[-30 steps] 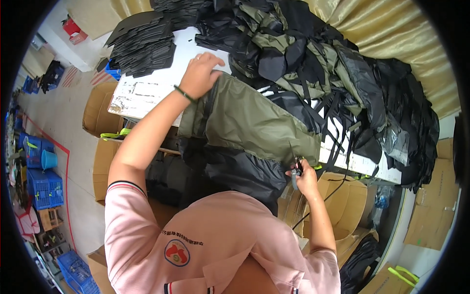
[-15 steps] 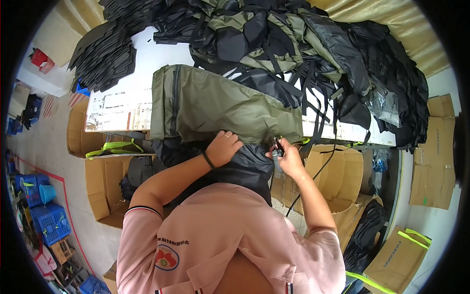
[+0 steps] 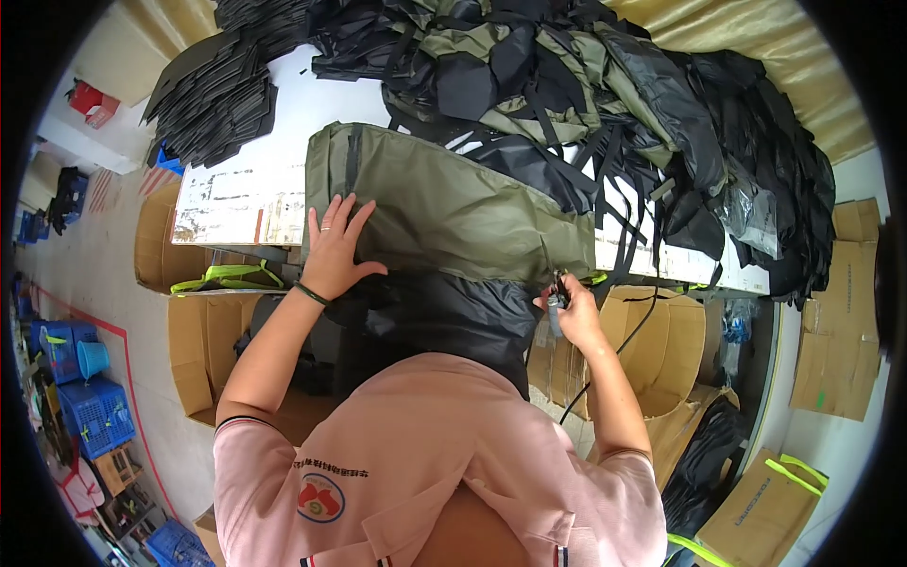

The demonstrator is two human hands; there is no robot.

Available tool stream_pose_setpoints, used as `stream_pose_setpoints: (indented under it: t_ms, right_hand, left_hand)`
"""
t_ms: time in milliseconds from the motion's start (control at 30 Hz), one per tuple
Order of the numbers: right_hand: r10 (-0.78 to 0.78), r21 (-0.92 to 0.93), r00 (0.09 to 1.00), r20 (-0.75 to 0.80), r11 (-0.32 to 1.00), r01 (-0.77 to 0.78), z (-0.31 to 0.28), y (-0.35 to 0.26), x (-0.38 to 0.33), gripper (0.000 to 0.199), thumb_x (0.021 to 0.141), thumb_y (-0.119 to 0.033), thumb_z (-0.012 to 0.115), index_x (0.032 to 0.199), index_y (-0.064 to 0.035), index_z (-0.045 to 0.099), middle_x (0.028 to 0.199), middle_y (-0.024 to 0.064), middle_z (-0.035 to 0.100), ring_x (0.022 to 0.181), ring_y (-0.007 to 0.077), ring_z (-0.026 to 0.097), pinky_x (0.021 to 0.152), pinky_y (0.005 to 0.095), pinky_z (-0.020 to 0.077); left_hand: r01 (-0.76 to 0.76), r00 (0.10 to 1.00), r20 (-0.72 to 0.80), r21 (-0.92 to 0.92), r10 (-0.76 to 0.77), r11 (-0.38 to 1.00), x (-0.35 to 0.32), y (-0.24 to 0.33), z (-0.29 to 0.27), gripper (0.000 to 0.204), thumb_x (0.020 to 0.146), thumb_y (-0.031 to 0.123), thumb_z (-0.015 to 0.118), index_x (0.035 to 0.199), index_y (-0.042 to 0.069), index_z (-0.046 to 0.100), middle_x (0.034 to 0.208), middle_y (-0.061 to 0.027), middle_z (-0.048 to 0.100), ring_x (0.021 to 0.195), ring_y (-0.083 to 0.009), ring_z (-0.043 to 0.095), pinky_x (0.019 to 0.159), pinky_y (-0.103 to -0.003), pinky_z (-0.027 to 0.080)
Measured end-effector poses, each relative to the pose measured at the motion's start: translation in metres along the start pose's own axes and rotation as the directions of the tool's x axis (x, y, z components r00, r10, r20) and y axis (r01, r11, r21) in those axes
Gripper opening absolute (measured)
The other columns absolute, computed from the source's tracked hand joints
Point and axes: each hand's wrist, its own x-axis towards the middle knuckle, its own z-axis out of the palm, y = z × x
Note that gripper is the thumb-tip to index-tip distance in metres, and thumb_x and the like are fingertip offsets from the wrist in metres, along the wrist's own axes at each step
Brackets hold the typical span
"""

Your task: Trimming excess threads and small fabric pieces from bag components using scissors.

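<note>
Gold curtain [image 3: 803, 104] drapes the upper right of the frame, behind a white-topped table [image 3: 236, 208] whose worn near edge shows at left of centre. From the head camera, our only view, we look down on a person in a pink shirt [image 3: 425, 425] at work over that edge. Olive fabric [image 3: 463, 213] lies across the middle of the frame, joined or overlapped along its lower side by black fabric [image 3: 453, 307] that hangs toward the shirt; we cannot tell which. At centre left, the left hand [image 3: 337, 255] rests open on the olive fabric, fingers spread. Right of centre, the right hand [image 3: 576, 317] is closed around a small grey-handled tool [image 3: 555, 319], its tip near the fabric's lower right corner; we cannot make out whether it touches. We judge the piece to be midway through handling: it is spread out, with a dark strip [image 3: 353, 156] in place near its left end, while what remains on it does not show. Across the top, a tangled heap of black and olive pieces [image 3: 472, 80] sits beside stacked dark panels [image 3: 217, 104]; we cannot say whether those are finished or waiting.
</note>
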Motion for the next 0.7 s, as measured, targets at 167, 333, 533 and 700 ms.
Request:
stream_pose_setpoints:
  t_ms: [167,333,533,700]
  right_hand:
    - [0.004,0.123,0.999,0.037,0.992,-0.008,0.003,-0.007,0.008,0.032,0.072,-0.012,0.080,0.091,-0.0023,0.056,0.075,0.0077,0.064,0.070,0.0159,0.062,0.066,0.0306,0.0485]
    - [-0.072,0.113,0.997,0.000,0.991,0.071,-0.019,-0.061,0.037,0.023,0.076,0.001,0.072,0.092,-0.0016,0.056,0.080,0.0048,0.065,0.076,0.0120,0.063,0.072,0.0286,0.0504]
    - [-0.341,0.091,0.924,-0.175,0.929,0.360,-0.031,-0.134,0.120,0.024,0.075,-0.002,0.073,0.089,-0.0003,0.054,0.084,0.0116,0.068,0.082,0.0178,0.066,0.076,0.0290,0.0491]
    - [-0.313,0.025,0.840,-0.444,0.932,0.361,-0.019,-0.175,0.208,0.035,0.070,-0.017,0.080,0.090,-0.0004,0.055,0.082,0.0183,0.066,0.078,0.0318,0.065,0.072,0.0375,0.0485]
  left_hand:
    - [-0.010,0.989,0.146,-0.022,0.013,1.000,-0.018,-0.040,-0.003,0.049,0.069,0.011,0.076,0.114,0.014,0.059,0.112,-0.0107,0.055,0.111,-0.0304,0.051,0.096,-0.044,0.039]
    - [0.124,0.980,-0.099,-0.383,-0.174,0.915,-0.030,-0.085,-0.085,0.019,0.071,-0.007,0.062,0.088,0.004,0.063,0.083,-0.0104,0.061,0.081,-0.0282,0.062,0.075,-0.034,0.050]
    - [0.355,0.656,-0.613,-0.263,-0.440,0.897,-0.092,-0.298,-0.296,0.017,0.086,-0.001,0.056,0.099,0.005,0.063,0.090,-0.0008,0.063,0.084,-0.0103,0.056,0.079,-0.024,0.045]
    - [0.659,0.374,-0.875,0.018,-0.307,0.752,-0.115,-0.395,-0.404,0.015,0.088,0.015,0.060,0.100,0.007,0.063,0.085,-0.0091,0.067,0.074,-0.0214,0.062,0.072,-0.033,0.048]
